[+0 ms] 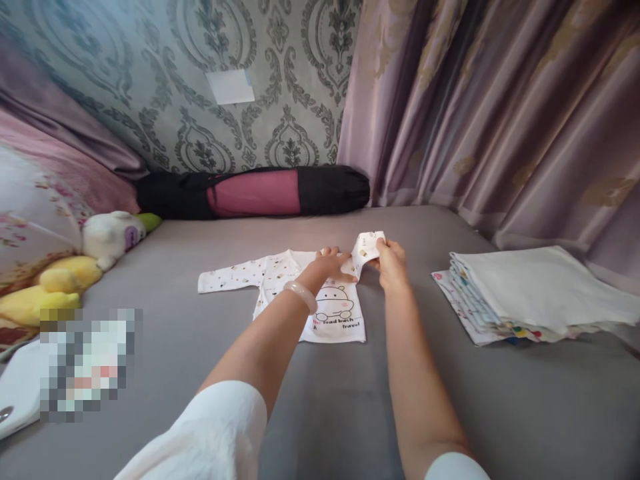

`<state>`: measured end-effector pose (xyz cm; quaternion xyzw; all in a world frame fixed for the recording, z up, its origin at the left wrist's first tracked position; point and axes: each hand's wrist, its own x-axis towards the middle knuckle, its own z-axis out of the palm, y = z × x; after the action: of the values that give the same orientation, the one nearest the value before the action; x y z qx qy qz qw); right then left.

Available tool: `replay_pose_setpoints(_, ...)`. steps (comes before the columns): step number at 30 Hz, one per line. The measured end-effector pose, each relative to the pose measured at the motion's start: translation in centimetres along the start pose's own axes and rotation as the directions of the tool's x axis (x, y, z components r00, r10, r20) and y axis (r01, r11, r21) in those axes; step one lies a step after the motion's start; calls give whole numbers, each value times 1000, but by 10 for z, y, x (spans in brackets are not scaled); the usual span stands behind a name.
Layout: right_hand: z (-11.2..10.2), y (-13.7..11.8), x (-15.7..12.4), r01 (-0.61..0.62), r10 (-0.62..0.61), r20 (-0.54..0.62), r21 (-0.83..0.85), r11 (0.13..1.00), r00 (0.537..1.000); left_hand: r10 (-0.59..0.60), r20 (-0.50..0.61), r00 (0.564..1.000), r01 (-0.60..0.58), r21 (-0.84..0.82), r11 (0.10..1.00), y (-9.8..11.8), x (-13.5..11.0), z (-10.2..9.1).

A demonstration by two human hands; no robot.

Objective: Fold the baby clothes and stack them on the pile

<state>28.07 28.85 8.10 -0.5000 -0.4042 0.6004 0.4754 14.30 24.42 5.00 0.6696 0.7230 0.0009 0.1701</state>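
Observation:
A small white baby shirt (pixel 340 331) with a cartoon animal and lettering on its front lies spread on the grey bed sheet (pixel 330 413). Its left-hand sleeve (pixel 230 275) stretches out flat. My left hand (pixel 330 265), with a pale bangle at the wrist, rests on the upper chest of the shirt, fingers spread. My right hand (pixel 393 263) pinches the other sleeve (pixel 367 247) near its cuff and holds it raised and bent upward. My left forearm hides part of the shirt's middle.
To the right lies a stack of folded cloths (pixel 540 287). Plush toys (pixel 113 237) and a white object (pixel 25 380) beside a blurred patch are at the left. A long black and pink bag (pixel 255 192) runs along the wall; curtains (pixel 440 113) hang at the right.

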Motion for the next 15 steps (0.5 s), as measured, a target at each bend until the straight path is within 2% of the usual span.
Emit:
replay_pose_setpoints(5,8,5,-3,-61,59,33,62,996,998,35,-61,997,-36,-10,999,-5,-3,8)
replay_pose_setpoints(8,11,8,-4,-84,80,49,80,993,996,43,-120,992,-49,-47,998,-10,-15,13)
replay_pose_setpoints(12,14,11,-6,-92,86,91,68,993,992,4,-235,972,-23,-79,997,-22,-47,18)
replay_pose_setpoints(15,17,15,-8,-116,110,126,48,992,986,-98,-289,952,80,-71,994,-34,-79,24)
